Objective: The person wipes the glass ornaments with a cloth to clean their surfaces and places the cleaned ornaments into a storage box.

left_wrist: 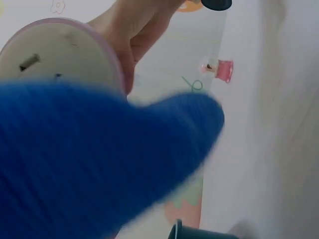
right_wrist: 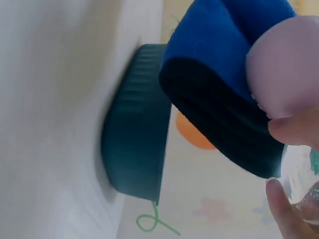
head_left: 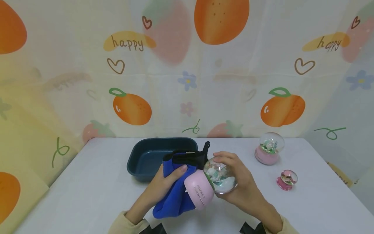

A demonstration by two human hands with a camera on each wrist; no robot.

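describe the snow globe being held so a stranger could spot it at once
Above the white table, in front of the dark teal tub, the left hand holds a blue-and-black cloth. The right hand grips the snow globe by its clear dome, pink lettered base beside the cloth. Unlike the two globes standing farther right, it is held tilted.

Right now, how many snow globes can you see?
3. The right hand grips the first snow globe; on the white table at right stand a second snow globe and, nearer, a mini snow globe. The inside of the teal basin is partly hidden.
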